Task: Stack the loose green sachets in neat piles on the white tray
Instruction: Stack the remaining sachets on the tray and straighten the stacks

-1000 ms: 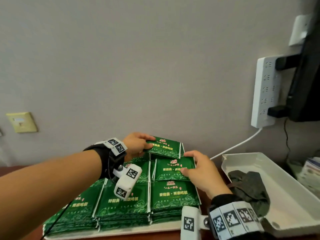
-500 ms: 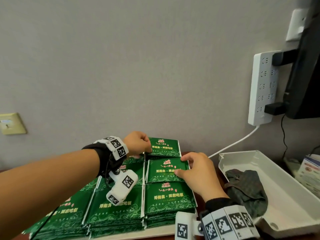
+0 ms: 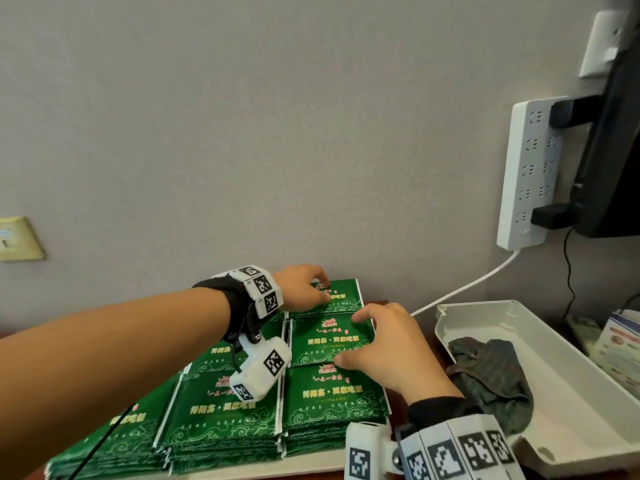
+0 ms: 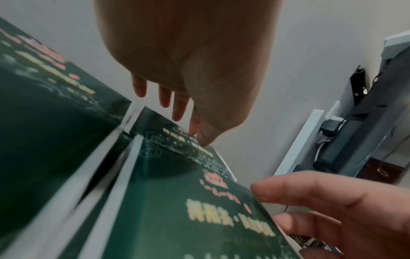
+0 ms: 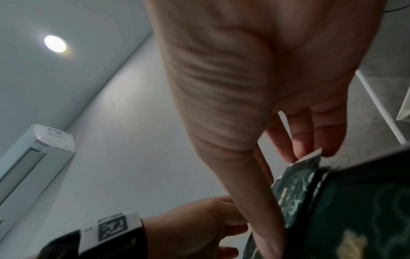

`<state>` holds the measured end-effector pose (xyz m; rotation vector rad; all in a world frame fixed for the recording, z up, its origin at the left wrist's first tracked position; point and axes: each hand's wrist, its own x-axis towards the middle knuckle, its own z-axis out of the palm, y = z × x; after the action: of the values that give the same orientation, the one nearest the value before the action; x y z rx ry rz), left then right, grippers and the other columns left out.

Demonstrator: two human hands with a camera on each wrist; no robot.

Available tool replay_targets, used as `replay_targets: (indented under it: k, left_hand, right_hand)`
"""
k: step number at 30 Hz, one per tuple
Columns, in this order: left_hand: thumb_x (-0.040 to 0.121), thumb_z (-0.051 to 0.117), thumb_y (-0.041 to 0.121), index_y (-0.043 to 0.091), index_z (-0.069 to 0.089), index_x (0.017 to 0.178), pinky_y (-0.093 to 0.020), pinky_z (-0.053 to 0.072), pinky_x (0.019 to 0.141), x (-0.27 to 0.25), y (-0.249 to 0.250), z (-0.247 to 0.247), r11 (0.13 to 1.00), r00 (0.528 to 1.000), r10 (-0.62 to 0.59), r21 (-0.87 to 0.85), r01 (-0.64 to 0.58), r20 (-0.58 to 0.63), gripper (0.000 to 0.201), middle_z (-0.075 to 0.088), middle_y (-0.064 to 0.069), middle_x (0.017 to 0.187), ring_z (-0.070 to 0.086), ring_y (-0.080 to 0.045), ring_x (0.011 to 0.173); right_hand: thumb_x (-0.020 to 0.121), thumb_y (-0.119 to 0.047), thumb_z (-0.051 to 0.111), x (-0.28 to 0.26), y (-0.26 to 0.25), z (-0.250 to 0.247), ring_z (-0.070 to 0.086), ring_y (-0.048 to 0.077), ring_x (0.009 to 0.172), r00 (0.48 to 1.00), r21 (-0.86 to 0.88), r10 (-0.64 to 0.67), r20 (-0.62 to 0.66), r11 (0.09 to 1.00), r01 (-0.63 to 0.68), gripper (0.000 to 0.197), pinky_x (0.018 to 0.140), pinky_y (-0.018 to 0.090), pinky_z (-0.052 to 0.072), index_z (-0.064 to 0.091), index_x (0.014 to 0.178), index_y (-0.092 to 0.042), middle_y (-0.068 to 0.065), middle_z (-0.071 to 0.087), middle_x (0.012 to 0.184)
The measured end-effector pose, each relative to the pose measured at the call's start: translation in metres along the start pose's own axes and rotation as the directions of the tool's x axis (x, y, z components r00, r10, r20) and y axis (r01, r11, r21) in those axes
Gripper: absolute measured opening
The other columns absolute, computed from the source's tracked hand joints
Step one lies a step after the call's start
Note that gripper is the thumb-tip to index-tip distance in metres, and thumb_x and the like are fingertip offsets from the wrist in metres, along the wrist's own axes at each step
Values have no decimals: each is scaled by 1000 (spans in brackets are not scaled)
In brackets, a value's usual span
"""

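Green sachets lie in several piles on the white tray (image 3: 311, 463). My left hand (image 3: 325, 289) reaches to the far pile (image 3: 344, 296) by the wall, and its thumb and fingertips (image 4: 200, 138) press down on the top sachet, which lies flat. My right hand (image 3: 351, 338) spans the middle pile (image 3: 320, 337) of the right column, with the thumb at its near edge and the straight fingers (image 5: 328, 140) at its far right corner. The near pile (image 3: 329, 396) and the piles further left (image 3: 221, 410) lie untouched.
A white bin (image 3: 588, 375) holding a dark cloth (image 3: 491, 372) stands just right of the tray. A power strip (image 3: 530, 168) hangs on the wall and its cable (image 3: 467, 285) runs down behind the sachets. A dark screen (image 3: 616, 150) is at the far right, with leaflets (image 3: 623, 344) below it.
The far sachet that my left hand held tilted up now lies flat on the far pile. My right hand stays on the middle pile, its fingers now spread wider.
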<state>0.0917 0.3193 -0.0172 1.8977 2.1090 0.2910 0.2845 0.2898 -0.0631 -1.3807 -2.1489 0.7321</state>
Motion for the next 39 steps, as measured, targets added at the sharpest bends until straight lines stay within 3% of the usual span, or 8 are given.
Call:
replay_targets:
  k: [14,18,21,23,28,32,37,39]
  left_hand:
    - [97,60,27,27,54,132,-34,43,101,-11,-11,-5,999,999,31,-10,-31,-16,35,50,-2,145,53,-22,125]
    - [95,62,25,23,60,124,-28,37,98,-36,-17,-16,993,990,103,-46,-108,-98,29,55,-1,138,51,-19,126]
    - [95,63,22,20,64,118,-26,44,97,-64,-21,-24,977,978,177,-103,-189,-114,23,64,2,120,58,-13,111]
    - [94,65,19,18,66,112,-18,47,85,-85,-24,-28,961,972,207,-164,-223,-114,18,67,6,105,62,-7,94]
    - [92,69,21,25,65,93,-21,49,69,-154,-39,-35,942,969,218,-235,-240,-118,6,68,7,81,61,-6,70]
    - [91,69,28,27,68,85,-19,49,60,-226,-68,-41,983,987,153,-113,-147,45,6,70,7,70,64,-5,60]
    - [82,75,49,31,72,95,-23,51,68,-311,-124,-32,999,938,1,36,-15,347,23,74,14,84,69,-3,74]
    - [72,78,60,37,67,102,-22,46,67,-332,-138,-23,993,922,-59,117,15,384,39,70,20,92,64,3,78]
  right_hand:
    - [68,-47,89,2,-3,8,48,21,123,999,-43,-39,-30,998,37,65,105,36,44,63,125,-27,-5,46,122]
    - [70,-51,87,-1,-12,2,53,20,119,996,-80,-57,-63,995,52,62,92,31,44,67,122,-24,-2,53,122]
    - [78,-49,81,-8,-29,-3,56,20,119,985,-75,-133,-109,989,125,51,89,30,43,69,119,-23,1,61,124]
    - [80,-47,81,-16,-45,-6,62,16,113,978,-7,-177,-110,984,178,45,93,32,49,71,117,-23,-2,67,122]
    - [77,-47,81,-48,-96,-6,70,5,84,956,93,-288,56,955,283,29,84,38,58,76,100,-30,-10,76,87]
    - [78,-50,79,-97,-136,8,72,4,71,899,99,-349,264,937,335,30,72,32,56,75,98,-29,-7,76,71]
    - [78,-54,78,-161,-160,48,69,-3,70,722,-8,-320,614,912,411,31,66,16,54,76,100,-31,-12,77,80]
    - [75,-59,79,-178,-163,63,68,-5,77,669,-81,-289,684,882,464,40,73,20,57,73,106,-34,-15,74,88]
